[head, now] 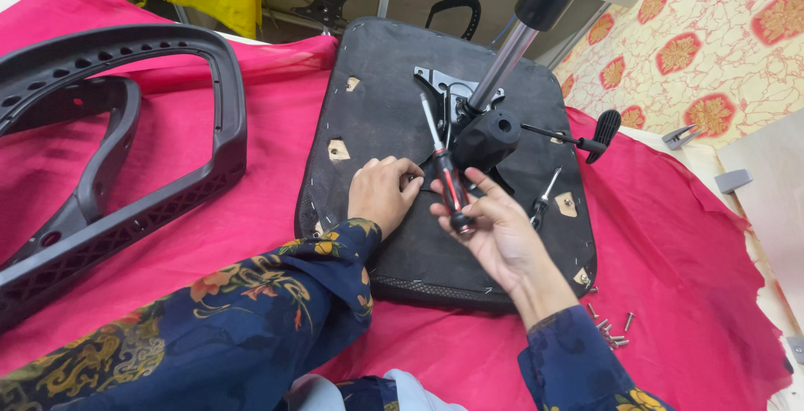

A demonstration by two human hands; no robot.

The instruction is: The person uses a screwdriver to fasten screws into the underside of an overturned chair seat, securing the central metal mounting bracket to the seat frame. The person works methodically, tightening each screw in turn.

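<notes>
From the head view, I see my right hand wrapped around the screwdriver, tip up. My left hand, fingers curled together, rests on the upturned seat base on the red-draped tabletop.

My sleeves are dark blue with yellow and orange flowers. The cloth over the desk is bright pink-red. The seat base is black, the screwdriver red and black, the frame dark grey, the floor mat cream with red medallions.
</notes>
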